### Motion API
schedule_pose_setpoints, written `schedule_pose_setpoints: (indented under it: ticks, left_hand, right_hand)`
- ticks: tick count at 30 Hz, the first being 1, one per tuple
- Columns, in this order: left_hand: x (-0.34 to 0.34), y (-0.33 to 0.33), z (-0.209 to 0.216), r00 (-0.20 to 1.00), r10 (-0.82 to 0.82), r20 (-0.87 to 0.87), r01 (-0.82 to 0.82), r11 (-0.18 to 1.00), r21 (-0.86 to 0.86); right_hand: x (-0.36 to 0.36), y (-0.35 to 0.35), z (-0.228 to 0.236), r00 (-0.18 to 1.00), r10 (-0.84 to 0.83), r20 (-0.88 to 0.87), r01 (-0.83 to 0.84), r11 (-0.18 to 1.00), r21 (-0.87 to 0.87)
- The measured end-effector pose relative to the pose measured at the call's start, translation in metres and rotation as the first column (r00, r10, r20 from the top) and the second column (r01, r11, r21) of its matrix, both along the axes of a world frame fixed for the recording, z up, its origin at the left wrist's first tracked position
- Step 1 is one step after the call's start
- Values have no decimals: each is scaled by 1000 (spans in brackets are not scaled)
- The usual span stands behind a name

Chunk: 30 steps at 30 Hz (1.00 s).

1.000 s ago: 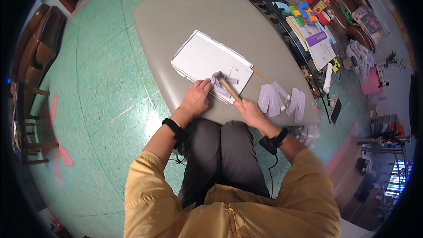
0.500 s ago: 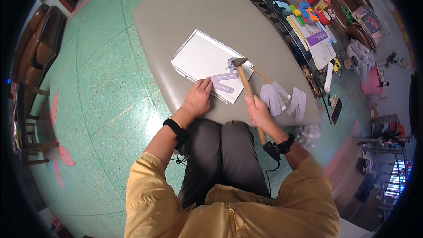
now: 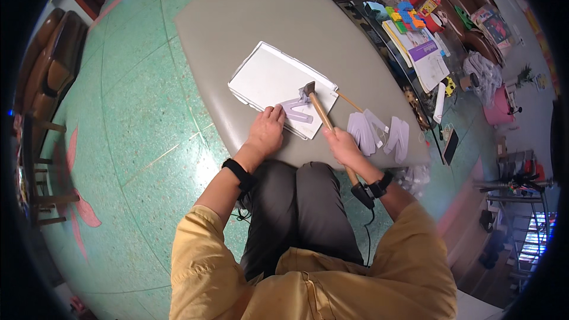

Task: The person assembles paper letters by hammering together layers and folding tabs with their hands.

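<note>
My right hand [image 3: 346, 147] is closed round the wooden handle of a hammer [image 3: 320, 109]. The hammer's dark metal head is over a small crumpled greyish-purple piece [image 3: 303, 97], partly hidden by it, at the right part of a shallow white tray [image 3: 269, 74]. A pale lavender strip [image 3: 294, 106], folded into a V shape, lies on the tray. The fingers of my left hand [image 3: 267, 130] are closed together on the strip's left end, at the tray's near edge. What lies under the fingertips is hidden.
The tray rests on a grey padded bench [image 3: 284, 6]. More folded lavender strips [image 3: 363, 133] lie right of the hammer, near a thin wooden stick [image 3: 349, 102]. A dark table [image 3: 370, 24] at the right holds toy bricks [image 3: 406, 18], papers and other clutter.
The hammer head has moved left and slightly nearer, down toward the crumpled piece. My right hand has shifted a little left with the handle. The left hand stays on the strip.
</note>
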<state>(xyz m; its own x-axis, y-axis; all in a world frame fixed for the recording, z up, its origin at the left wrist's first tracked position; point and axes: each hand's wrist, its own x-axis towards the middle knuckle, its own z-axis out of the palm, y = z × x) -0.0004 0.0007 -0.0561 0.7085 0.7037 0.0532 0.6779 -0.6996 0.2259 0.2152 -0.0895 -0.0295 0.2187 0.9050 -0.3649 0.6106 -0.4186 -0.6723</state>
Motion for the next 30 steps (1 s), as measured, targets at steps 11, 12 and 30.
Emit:
schedule_pose_setpoints:
  ticks: [11, 12, 30]
  left_hand:
    - [0, -2, -7, 998, 37, 47, -34, 997, -75]
    - [0, -1, -7, 997, 41, 63, -37, 997, -64]
    - [-5, -1, 2, 993, 20, 120, -10, 997, -77]
  right_hand:
    - [-6, -35, 20, 993, 34, -114, -31, 999, 28]
    - [-11, -34, 18, 993, 35, -116, -32, 999, 25]
    - [-25, -1, 26, 966, 31, -257, -10, 996, 84]
